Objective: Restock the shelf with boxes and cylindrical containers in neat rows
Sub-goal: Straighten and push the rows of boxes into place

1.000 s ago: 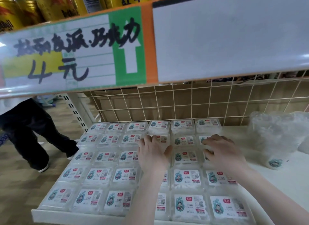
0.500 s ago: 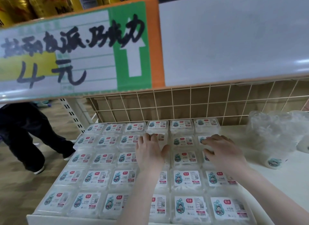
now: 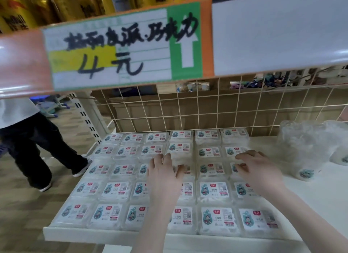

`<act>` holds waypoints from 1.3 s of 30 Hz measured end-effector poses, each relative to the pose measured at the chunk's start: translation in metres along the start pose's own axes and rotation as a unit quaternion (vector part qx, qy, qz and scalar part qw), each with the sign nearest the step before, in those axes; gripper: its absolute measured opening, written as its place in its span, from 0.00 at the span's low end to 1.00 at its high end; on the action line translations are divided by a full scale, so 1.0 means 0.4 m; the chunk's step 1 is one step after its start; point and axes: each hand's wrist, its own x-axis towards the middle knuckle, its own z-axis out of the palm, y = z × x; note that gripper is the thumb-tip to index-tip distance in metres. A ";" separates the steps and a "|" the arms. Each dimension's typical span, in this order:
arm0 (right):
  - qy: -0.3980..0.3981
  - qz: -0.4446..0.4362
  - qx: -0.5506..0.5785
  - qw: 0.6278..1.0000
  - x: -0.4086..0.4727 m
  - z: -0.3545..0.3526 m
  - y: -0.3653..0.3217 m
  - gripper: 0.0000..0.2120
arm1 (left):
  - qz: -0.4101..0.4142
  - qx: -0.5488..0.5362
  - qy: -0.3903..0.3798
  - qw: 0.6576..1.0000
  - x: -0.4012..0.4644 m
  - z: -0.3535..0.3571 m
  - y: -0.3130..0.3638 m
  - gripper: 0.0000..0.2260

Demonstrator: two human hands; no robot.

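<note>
Clear plastic boxes (image 3: 212,190) with white labels lie flat under both hands, packed label-up on the white shelf (image 3: 320,196) in a grid that runs away from the person toward the wire grid backing (image 3: 207,111). The left hand (image 3: 165,174) rests palm down on the fourth column from the left, in the third row from the back, fingers fairly straight and pointing away, fingertips touching the box in the row beyond; it grips nothing that I can see. The right hand (image 3: 258,170) sits over the last column at the same depth, its fingers bent down onto the box edges; whether it pinches a box or only presses on it, I cannot tell.

The grid's long axis, as I judge it, runs left to right: six columns across, five rows deep, so about thirty boxes, several partly hidden by the forearms. The bare stretch of shelf lies to the right of the right hand, and that hand is the nearer one to it. Any new column would probably go there, beside the right hand's outer edge, while the left hand steadies the middle.

Just beyond the right hand, further right and a little back, stand two clear wrapped cylindrical containers (image 3: 303,149), upright, one partly cut off at the frame edge. Above, gold cans (image 3: 22,9) line the upper shelf behind a handwritten price sign (image 3: 116,51). Left of the left hand, well apart, another person's legs (image 3: 35,149) stand on the floor.
</note>
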 end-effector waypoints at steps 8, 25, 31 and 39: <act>0.046 0.078 0.013 0.996 -0.157 -0.030 -0.011 0.15 | 0.027 -0.010 -0.004 1.000 -0.109 -0.077 -0.061 0.23; 0.144 0.273 0.022 0.951 -0.560 -0.176 0.160 0.15 | 0.120 -0.078 -0.111 0.983 -0.300 -0.183 0.098 0.23; 0.173 0.295 0.031 0.939 -0.657 -0.241 0.366 0.10 | 0.164 -0.118 -0.122 0.972 -0.365 -0.145 0.349 0.22; 0.194 0.277 0.011 0.941 -0.728 -0.385 0.736 0.15 | 0.178 -0.174 -0.141 0.958 -0.498 -0.053 0.807 0.22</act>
